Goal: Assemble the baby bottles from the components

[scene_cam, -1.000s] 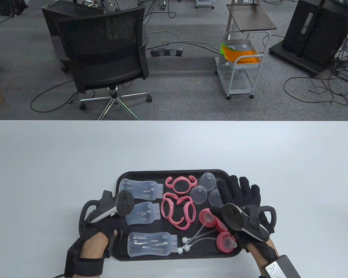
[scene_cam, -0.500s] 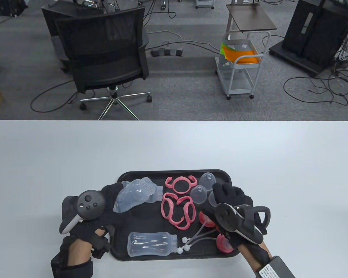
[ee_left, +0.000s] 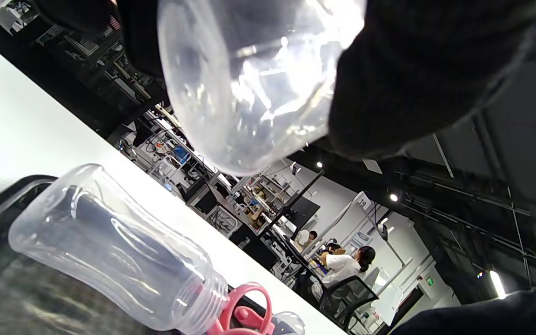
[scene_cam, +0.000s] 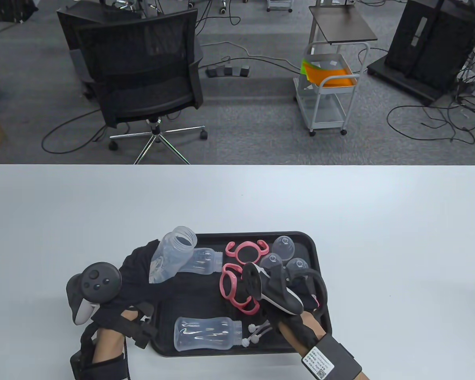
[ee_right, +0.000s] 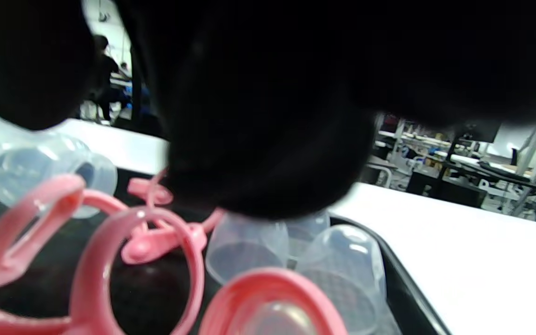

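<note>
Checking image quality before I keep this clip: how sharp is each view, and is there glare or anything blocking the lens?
Table view: sharp, evenly lit, soft sheen on the white table. Left wrist view: tilted, held clear bottle close with bright highlights. Right wrist view: soft focus, dark glove fills the top, pink handle rings blurred.

Tray point(scene_cam: 318, 253) on table point(scene_cam: 380, 237); 2 bottles point(scene_cam: 208, 334) left, handles point(scene_cam: 245, 251) centre, caps point(scene_cam: 283, 245) right.
</note>
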### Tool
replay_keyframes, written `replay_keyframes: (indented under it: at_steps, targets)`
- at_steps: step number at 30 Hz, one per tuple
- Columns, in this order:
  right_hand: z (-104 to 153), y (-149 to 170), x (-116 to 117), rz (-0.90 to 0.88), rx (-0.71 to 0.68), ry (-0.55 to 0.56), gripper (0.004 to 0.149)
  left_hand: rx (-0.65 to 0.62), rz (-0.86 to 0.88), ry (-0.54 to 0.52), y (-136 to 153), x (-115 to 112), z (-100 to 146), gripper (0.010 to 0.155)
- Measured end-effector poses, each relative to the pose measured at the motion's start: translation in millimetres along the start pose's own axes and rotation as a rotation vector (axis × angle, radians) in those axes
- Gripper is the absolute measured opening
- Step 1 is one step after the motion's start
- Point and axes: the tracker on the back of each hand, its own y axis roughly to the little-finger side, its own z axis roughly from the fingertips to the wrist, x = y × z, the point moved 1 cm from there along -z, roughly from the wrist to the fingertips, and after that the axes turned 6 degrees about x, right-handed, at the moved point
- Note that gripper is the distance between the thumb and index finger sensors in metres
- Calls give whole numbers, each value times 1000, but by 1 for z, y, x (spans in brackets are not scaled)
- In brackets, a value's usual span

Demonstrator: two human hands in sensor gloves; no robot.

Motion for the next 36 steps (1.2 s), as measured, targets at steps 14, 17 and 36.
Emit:
replay_keyframes:
  at_steps: [14, 17, 36]
  targets:
    - [-23, -16, 40, -24, 165, -172, 63, 27, -51, -37, -4, -6, -1, 98]
    - [-26, -17, 47, -33, 185, -212, 62, 25, -52, -24, -4, -7, -1, 98]
    - [-22, -6, 37, -116, 175, -244, 52, 39, -93, 5, -1, -12, -3, 98]
